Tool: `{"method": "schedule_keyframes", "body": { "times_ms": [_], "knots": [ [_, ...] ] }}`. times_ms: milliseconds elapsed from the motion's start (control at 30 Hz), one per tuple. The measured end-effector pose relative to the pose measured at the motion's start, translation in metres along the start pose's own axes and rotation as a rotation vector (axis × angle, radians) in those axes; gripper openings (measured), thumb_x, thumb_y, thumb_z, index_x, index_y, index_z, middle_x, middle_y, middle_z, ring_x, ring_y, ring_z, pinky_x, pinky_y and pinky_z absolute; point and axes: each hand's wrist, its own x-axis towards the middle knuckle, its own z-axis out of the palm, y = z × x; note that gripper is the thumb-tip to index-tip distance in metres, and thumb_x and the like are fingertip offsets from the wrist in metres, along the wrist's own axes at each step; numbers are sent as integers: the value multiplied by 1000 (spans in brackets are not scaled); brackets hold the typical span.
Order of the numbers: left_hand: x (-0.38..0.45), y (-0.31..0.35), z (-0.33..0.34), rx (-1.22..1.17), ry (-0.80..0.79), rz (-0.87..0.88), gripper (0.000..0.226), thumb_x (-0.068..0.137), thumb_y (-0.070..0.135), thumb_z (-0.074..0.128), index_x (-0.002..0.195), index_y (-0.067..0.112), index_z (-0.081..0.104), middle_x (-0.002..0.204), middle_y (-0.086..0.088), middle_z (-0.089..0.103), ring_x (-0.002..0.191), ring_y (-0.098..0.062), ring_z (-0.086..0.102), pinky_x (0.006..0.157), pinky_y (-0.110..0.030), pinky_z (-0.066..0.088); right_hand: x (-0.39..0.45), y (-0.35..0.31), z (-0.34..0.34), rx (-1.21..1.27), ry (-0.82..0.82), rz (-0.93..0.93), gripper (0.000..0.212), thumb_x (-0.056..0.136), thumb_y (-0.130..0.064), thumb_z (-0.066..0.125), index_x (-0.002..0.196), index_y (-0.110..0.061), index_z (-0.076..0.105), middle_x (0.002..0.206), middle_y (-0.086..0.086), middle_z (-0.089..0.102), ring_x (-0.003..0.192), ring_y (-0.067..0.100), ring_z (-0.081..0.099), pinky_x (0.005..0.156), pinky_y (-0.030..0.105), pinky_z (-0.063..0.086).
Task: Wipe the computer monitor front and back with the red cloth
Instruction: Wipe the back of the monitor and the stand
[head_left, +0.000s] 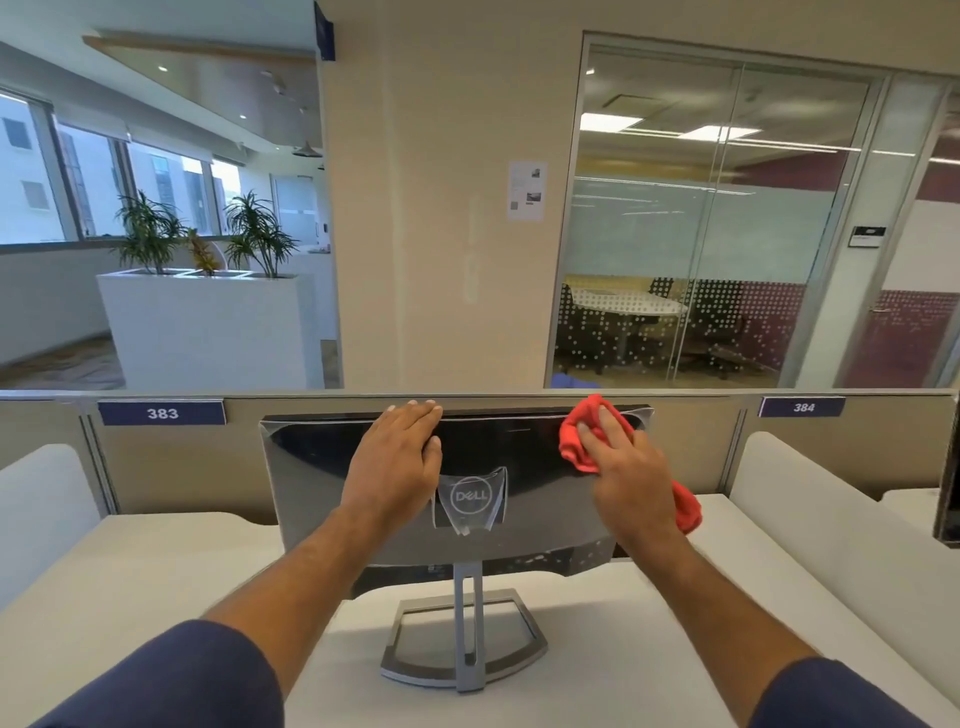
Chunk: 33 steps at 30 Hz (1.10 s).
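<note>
Rear of monitor (332, 499) on bench (130, 587): left hand (397, 452) flat, steadying top edge; right hand (623, 467) presses red cloth (574, 441) upper right. Excess pressure may tip the stand (462, 644).

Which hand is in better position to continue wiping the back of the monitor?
Probably the right hand: it presses the red cloth flat against the monitor back, upper right. The left hand carries no cloth and rests on the top edge, steadying it.

Left hand (400, 457) flat, fingers extended; right hand (626, 467) pressing, palm down.
</note>
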Motion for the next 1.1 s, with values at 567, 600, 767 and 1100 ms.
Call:
{"method": "schedule_keyframes", "body": {
  "times_ms": [567,600,767,1100],
  "knots": [
    [18,46,22,16,-19,81,42,102,26,36,144,22,46,149,6,44,140,-9,35,117,-22,11,10,14,5,72,14,-161,67,81,-7,67,142,-25,47,148,8,45,102,33,55,77,46,52],
    [18,46,25,12,-19,69,43,102,28,35,143,22,47,149,6,45,140,-9,36,117,-22,12,9,31,6,80,18,-120,68,79,-3,65,141,-24,49,148,9,45,100,34,55,76,46,52],
    [16,49,38,58,14,32,46,102,38,36,144,21,46,144,2,51,133,-17,44,115,-34,28,9,77,3,88,47,9,61,79,-3,65,136,-24,56,144,8,50,100,33,55,75,43,53],
    [16,54,48,103,97,-20,44,101,41,38,139,23,53,135,3,57,125,-18,49,109,-36,36,-31,56,51,395,5,-34,62,89,-8,65,146,-12,40,122,10,47,101,21,54,86,30,53]
  ]
}}
